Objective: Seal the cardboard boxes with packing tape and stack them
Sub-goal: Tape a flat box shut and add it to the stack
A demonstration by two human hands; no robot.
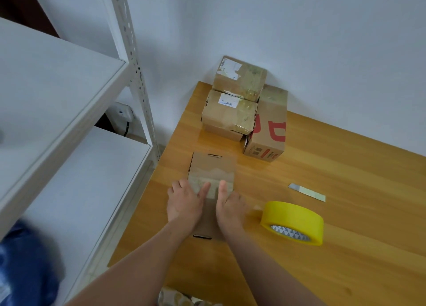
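Note:
A small brown cardboard box [213,167] lies on the wooden table [345,248] in front of me, with a strip of tape across its top. My left hand [185,203] and my right hand [230,207] rest on the box side by side. Both thumbs press flat on the tape strip, and the other fingers reach down the box's sides. A yellow roll of packing tape [292,222] stands on the table just right of my right hand. At the table's back corner, a taped box [239,75] sits on top of another taped box [230,114].
A taller box with red print [268,130] stands against the stacked pair. A small metal blade [306,192] lies on the table right of the box. White metal shelving [57,112] stands close on the left. A white wall runs behind the table.

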